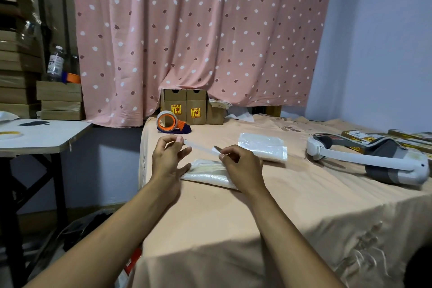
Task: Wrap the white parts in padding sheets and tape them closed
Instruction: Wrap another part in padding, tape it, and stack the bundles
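Your left hand (169, 156) and right hand (240, 166) each pinch an end of the tape (201, 146), stretched just above the bundle (208, 175), roughly along its length

The curtain (198, 30) is pink, dotted with white spots and small dark red leaf shapes. The tablecloth (233, 217) is peach with a pale embroidered motif. The tape dispenser (171, 123) is orange and dark blue; the strip of tape (201, 147) is clear. The wrapped bundle (208, 172) and padding sheets (264, 145) are milky white. The cardboard boxes (184, 106) are brown with yellow-and-red labels. The headset (374, 159) is white and grey, the wall (374, 42) pale lilac-blue, the side table (42, 138) white on black legs
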